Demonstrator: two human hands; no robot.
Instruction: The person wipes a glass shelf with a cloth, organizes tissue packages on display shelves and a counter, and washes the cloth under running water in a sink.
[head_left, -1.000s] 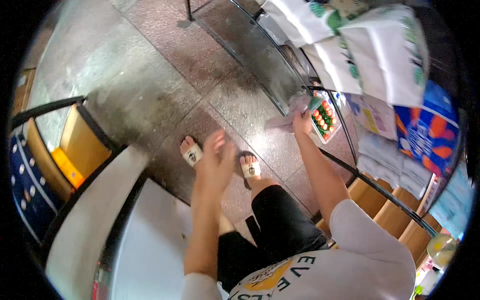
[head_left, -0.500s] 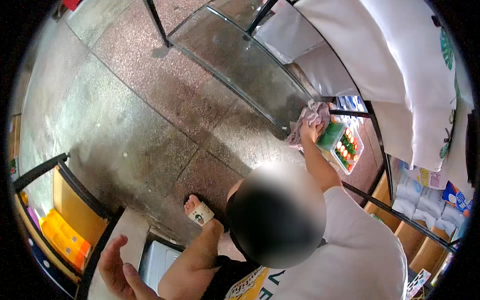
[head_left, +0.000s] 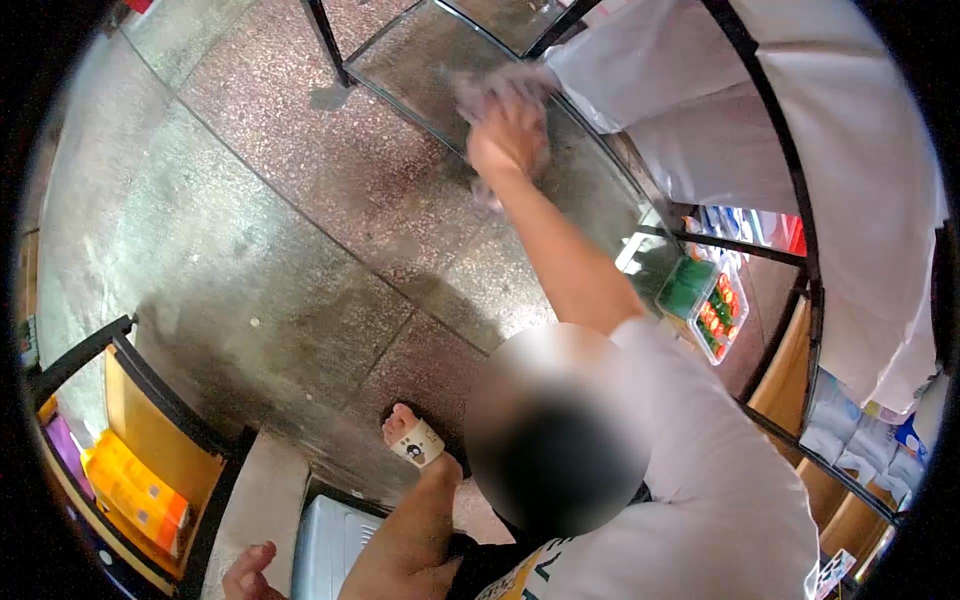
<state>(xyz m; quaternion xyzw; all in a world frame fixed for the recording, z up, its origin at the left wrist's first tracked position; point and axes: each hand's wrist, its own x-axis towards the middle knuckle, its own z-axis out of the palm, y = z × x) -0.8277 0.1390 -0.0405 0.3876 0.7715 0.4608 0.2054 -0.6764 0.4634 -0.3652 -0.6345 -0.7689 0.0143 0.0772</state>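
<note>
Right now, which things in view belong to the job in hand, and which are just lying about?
Part of the job, as far as I can judge:
- pale cloth, blurred, in the right hand
- glass shelf, under the cloth

Just lying about:
- clear container with red and green contents
- orange packet
- purple packet, beside the orange one

We see a black-framed glass shelf (head_left: 585, 180) extending away from the clear plastic box (head_left: 705, 305). On the shelf, well apart from the box, we make out a blurred pinkish-grey cloth (head_left: 515, 82).
</note>
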